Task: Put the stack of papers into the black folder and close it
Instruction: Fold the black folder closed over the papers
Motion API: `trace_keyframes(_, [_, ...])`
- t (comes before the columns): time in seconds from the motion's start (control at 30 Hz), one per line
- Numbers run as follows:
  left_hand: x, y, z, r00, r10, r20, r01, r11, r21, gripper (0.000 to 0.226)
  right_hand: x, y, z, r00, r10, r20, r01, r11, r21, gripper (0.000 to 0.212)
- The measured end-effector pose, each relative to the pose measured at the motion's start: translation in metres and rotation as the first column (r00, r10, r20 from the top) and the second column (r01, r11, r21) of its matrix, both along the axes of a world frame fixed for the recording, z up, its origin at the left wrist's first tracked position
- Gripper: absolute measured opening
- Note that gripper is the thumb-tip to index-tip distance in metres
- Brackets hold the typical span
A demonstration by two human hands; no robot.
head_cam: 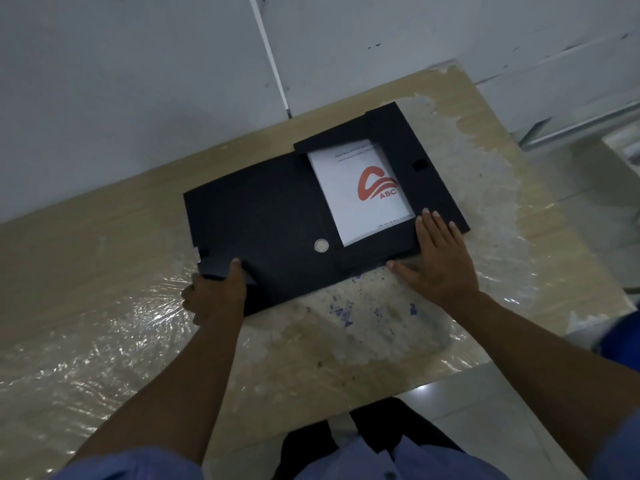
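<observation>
The black folder (277,220) lies open on the worktop (104,306), its long axis running from near left to far right. The stack of papers (360,192) sits in its right half, between the hands. The left hand (214,292) pinches the folder's near-left corner; the right hand (440,261) presses flat, fingers spread, on the near-right flap.

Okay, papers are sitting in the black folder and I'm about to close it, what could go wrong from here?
1. The stack of papers sits partly under the black folder flaps; a swinging cover might catch and crease the exposed sheet.
2. The left hand grips only a corner, so the cover may twist.
3. The right hand rests flat across the edge and could get in the way.
</observation>
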State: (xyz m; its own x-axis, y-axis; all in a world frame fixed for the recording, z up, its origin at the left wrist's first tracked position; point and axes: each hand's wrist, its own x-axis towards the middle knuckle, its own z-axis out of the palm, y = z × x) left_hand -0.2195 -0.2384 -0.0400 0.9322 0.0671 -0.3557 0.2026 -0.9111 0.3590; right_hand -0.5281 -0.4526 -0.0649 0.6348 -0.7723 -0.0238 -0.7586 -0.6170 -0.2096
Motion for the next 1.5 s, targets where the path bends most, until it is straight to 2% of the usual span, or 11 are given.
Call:
trace_keyframes(0.2, [0.022,0.01,0.006,0.982,0.149,-0.114,-0.175,0.945,-0.275,0.101,0.002,-0.003,0.003,0.999,-0.015,-0.032,0.015,1.0,0.017,0.109])
trace_keyframes(0.3, [0.025,0.015,0.011,0.981,0.165,-0.107,-0.193,0.905,-0.378,0.08,0.003,-0.004,0.003,0.998,-0.016,-0.059,0.018,0.999,0.037,0.107])
trace_keyframes(0.4, [0.014,0.016,0.029,0.991,0.112,0.07,-0.074,0.908,-0.413,0.048,0.005,-0.005,0.007,0.997,-0.017,-0.077,0.022,0.998,0.065,0.108])
trace_keyframes(0.5, [0.002,0.023,0.045,0.954,-0.131,0.271,0.202,0.946,-0.255,0.026,0.008,-0.005,0.01,0.996,-0.022,-0.087,0.029,0.997,0.076,0.108])
trace_keyframes(0.57, [-0.004,0.027,0.053,0.901,-0.266,0.342,0.331,0.932,-0.148,0.031,0.008,-0.005,0.012,0.994,-0.025,-0.102,0.034,0.996,0.084,0.107])
trace_keyframes(0.7, [-0.016,0.022,0.079,0.811,-0.345,0.472,0.462,0.873,-0.156,0.04,0.009,-0.005,0.016,0.995,-0.022,-0.099,0.033,0.994,0.109,0.107])
trace_keyframes(0.9, [-0.046,-0.015,0.137,0.755,-0.301,0.583,0.582,0.718,-0.382,0.064,0.007,-0.011,0.026,0.996,-0.026,-0.091,0.045,0.977,0.21,0.101])
trace_keyframes(1.03, [-0.091,-0.049,0.158,0.722,-0.362,0.59,0.685,0.494,-0.535,0.066,0.003,-0.021,0.037,0.996,0.001,-0.087,0.021,0.966,0.257,0.089])
trace_keyframes(1.27, [-0.14,-0.108,0.148,0.419,-0.672,0.611,0.894,0.19,-0.405,0.071,-0.018,-0.018,0.036,0.992,0.032,-0.12,-0.01,0.983,0.182,0.075])
trace_keyframes(1.4, [-0.16,-0.148,0.12,0.269,-0.768,0.581,0.95,0.113,-0.292,0.075,-0.024,-0.022,0.047,0.979,-0.103,0.178,0.057,0.968,0.244,0.057])
trace_keyframes(1.5, [-0.17,-0.174,0.096,0.141,-0.803,0.579,0.986,0.059,-0.158,0.077,-0.026,-0.032,0.063,0.85,-0.305,0.429,0.157,0.925,0.346,0.046])
